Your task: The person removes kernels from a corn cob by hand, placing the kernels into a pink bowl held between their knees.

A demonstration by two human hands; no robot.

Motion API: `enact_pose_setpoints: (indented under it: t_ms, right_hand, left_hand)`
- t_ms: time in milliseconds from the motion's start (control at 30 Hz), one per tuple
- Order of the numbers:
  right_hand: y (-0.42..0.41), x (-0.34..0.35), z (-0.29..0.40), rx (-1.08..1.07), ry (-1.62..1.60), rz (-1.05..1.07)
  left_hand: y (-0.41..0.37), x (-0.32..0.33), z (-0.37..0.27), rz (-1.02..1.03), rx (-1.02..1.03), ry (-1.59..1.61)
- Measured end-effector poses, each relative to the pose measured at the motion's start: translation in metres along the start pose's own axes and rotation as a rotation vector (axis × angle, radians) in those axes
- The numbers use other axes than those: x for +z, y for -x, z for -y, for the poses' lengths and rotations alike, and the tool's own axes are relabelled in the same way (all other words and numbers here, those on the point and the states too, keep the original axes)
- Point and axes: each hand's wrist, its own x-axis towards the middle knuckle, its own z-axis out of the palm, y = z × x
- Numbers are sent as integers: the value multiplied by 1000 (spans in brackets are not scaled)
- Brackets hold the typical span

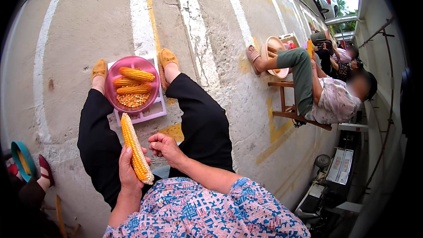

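My left hand (130, 168) holds an ear of dried yellow corn (135, 150); a strip along its right side is stripped down to the pale cob. Just right of the ear, my right hand (166, 147) has its fingers curled and touches nothing that I can see; whether kernels are inside it is hidden. Beyond both hands a pink plastic basin (110, 87) rests on a low white and lilac plastic stool (161, 107) between my feet. Several whole corn ears (136, 74) lie in the basin, with loose kernels (134, 100) at its near side.
To the right, a person sits on a wooden stool (287, 114) beside a pale basin (276, 43) with corn. More people sit beyond. At the left edge another person is beside a teal basin (16, 145) holding an ear. A three-wheeled cart (340, 165) stands at the lower right.
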Motion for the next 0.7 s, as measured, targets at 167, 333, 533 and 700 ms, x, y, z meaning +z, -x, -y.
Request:
enact_pose_setpoints:
  t_ms: [167, 333, 533, 700]
  right_hand:
    - [-5, -1, -2, 73, -30, 66]
    - [-5, 5, 3, 75, -25, 57]
    - [-6, 4, -1, 80, -13, 82]
    - [-4, 3, 3, 74, -37, 69]
  left_hand:
    - [-3, 9, -5, -41, -33, 21]
    - [-4, 11, -7, -71, -39, 37]
    - [-3, 10, -7, -84, -40, 42]
    - [0, 13, -7, -70, -28, 38]
